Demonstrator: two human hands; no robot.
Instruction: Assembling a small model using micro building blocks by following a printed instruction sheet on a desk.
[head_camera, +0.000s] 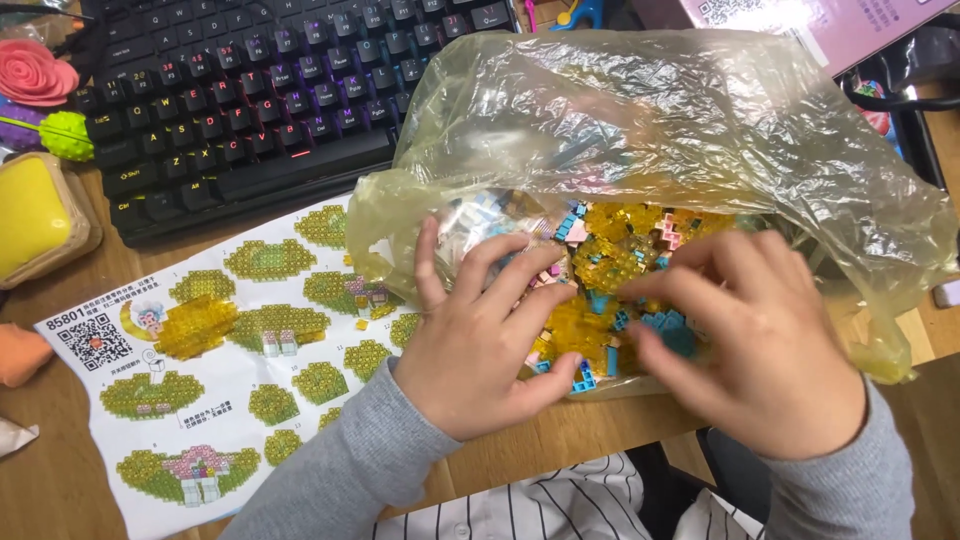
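Note:
A crumpled yellowish clear plastic bag (680, 110) lies on the wooden desk, its mouth toward me. Inside sits a pile of small building bricks (610, 250), mostly clear yellow with some blue and pink ones. My left hand (478, 335) rests at the bag's mouth with fingers spread over the bricks. My right hand (755, 345) lies beside it, fingers curled down among the bricks; whether it pinches one is hidden. A small built piece of clear yellow bricks (197, 326) lies on a printed instruction sheet (220, 400) to the left.
A black keyboard (260, 90) stretches across the back left. At the far left are a yellow cushion-like object (35, 215), a pink flower (35, 72) and an orange lump (20, 352). A pink booklet (830, 25) lies at the back right.

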